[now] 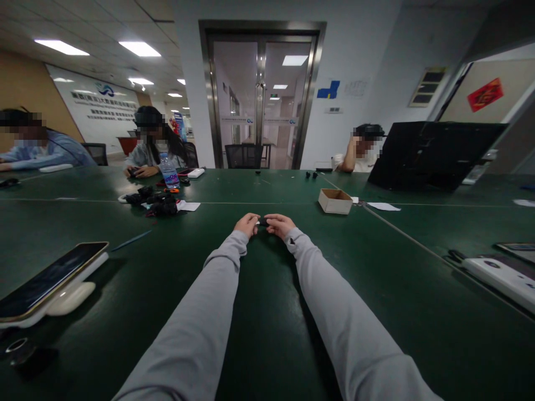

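Both my arms, in light grey sleeves, reach forward over the green table (pixel 267 306). The fingertips of my left hand (pixel 247 224) are pinched at the silvery end of a small black object (pixel 263 222). From the other side, my right hand (pixel 280 224) pinches its dark part between thumb and fingers. The object is short and slim, held level just above or on the tabletop. My fingers cover both its ends, and it is too small to tell its kind.
A small open cardboard box (pixel 335 201) stands ahead on the right, before a black monitor (pixel 430 156). Ahead left are a water bottle (pixel 169 171) and tangled black items (pixel 154 200). A phone (pixel 54 278) lies near left, a white power strip (pixel 497 273) right. Several people sit around the table.
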Tool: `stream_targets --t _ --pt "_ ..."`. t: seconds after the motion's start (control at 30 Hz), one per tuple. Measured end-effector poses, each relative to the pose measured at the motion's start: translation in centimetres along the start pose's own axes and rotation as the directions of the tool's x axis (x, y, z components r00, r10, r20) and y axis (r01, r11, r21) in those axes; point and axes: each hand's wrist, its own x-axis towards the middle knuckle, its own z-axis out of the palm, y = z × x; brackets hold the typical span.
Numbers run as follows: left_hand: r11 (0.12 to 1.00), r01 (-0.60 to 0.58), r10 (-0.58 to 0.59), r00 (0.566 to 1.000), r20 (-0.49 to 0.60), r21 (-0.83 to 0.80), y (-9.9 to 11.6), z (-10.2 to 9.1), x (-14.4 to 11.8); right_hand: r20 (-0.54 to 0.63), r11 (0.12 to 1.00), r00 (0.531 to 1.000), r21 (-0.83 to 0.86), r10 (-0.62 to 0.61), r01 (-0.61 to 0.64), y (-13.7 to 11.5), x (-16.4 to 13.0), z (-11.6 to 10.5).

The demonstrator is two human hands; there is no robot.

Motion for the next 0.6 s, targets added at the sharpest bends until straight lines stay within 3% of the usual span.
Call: stream_targets --t 0.17,0.37,0.6 --pt "1.0 -0.008 0.008 0.999 -0.034 -0.007 -0.16 -0.11 0.16 -0.017 1.0 1.0 0.013 0.0 0.001 0.07 0.09 0.03" --pt "0.992 0.007 -0.002 0.999 -0.041 0.122 -0.16 -0.25 0.04 -0.027 1.0 1.0 0.001 0.007 -0.007 -0.03 0.04 0.14" --pt "1.0 0.014 -0.014 1.0 -0.027 0.002 0.22 -0.26 -0.14 -0.043 1.0 0.999 0.004 0.01 -0.01 -0.2 -0.17 0.32"
